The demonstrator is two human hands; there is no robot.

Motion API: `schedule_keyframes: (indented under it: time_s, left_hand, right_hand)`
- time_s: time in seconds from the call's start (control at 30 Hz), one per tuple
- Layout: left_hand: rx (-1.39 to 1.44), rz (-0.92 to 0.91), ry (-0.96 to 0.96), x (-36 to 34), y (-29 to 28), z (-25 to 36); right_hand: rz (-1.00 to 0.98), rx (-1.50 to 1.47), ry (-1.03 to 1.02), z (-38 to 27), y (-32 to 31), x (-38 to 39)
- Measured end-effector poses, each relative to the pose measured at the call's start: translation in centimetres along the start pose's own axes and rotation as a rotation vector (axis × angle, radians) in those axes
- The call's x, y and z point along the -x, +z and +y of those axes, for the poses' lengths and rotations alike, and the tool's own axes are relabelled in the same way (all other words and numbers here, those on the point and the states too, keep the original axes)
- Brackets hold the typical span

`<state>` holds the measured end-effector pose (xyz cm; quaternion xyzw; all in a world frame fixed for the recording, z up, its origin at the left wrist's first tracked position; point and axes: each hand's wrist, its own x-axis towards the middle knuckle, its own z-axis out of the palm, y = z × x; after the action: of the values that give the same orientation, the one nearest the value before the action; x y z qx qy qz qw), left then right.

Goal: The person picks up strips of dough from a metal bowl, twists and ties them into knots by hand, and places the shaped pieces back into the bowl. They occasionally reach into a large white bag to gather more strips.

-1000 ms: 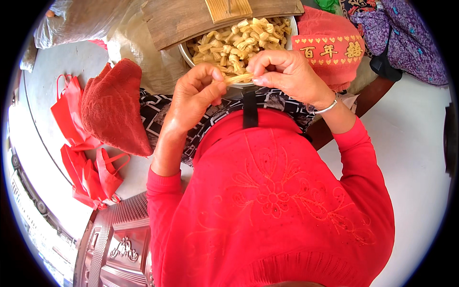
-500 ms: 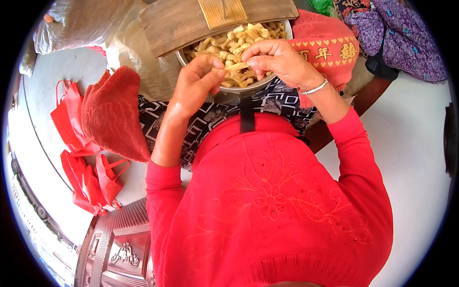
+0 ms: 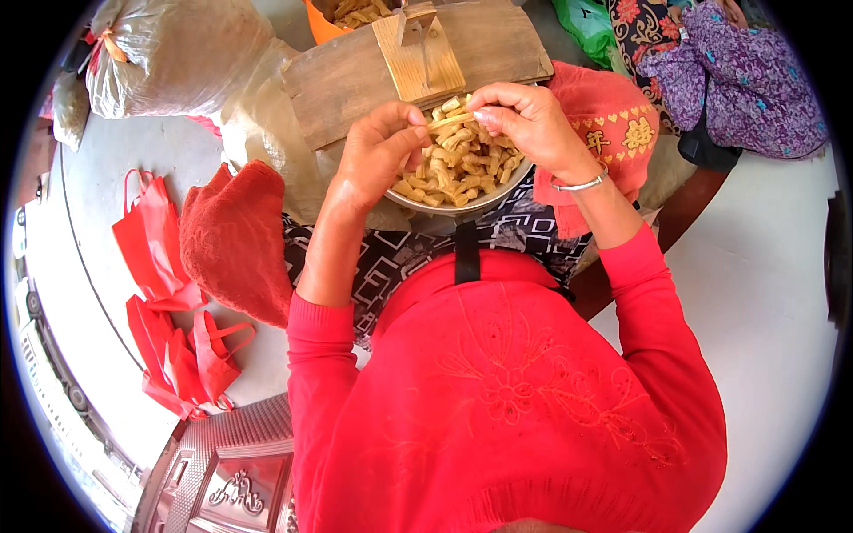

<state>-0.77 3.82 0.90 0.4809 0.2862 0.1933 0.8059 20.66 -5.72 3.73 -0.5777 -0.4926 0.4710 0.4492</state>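
My left hand (image 3: 378, 147) and my right hand (image 3: 533, 124) pinch the two ends of a pale yellow, strip-like piece (image 3: 450, 121). Thumb and fingers are closed on it at each end. It is stretched nearly level over a round metal basin (image 3: 458, 209) on my lap. Many short yellowish chunks (image 3: 462, 169) of the same look fill the basin; I cannot tell what food they are. Just beyond my hands, a wooden board (image 3: 506, 44) covers the basin's far part. It carries a lighter wood block (image 3: 418, 58) with an upright thin metal piece (image 3: 426, 62).
An orange container (image 3: 327, 25) with more pieces stands beyond the board. Full plastic bags (image 3: 178, 53) are at the far left, red bags (image 3: 160, 240) on the floor at left. Red cloths (image 3: 233, 240) drape my knees. A purple patterned cloth (image 3: 737, 80) lies far right.
My view has shifted, so the board and basin appear lower and the orange container shows. Both hands have moved toward the board, still holding the strip, which is now more level.
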Motion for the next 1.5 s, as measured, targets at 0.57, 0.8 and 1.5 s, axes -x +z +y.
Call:
schedule_keyframes:
  time_s: [0.57,0.8,1.5]
  left_hand:
    - [-0.043,0.091,0.036,-6.9,-3.2,1.5]
    - [-0.143,0.116,0.025,-7.9,-3.1,1.0]
    - [-1.414,0.139,0.575,-0.8,4.8,-9.1]
  right_hand:
    - [0.207,0.159,-0.137,1.6,0.1,-6.8]
    - [0.227,0.253,-0.090,3.5,0.0,-7.3]
    - [0.223,1.158,-0.202,6.0,1.8,3.8]
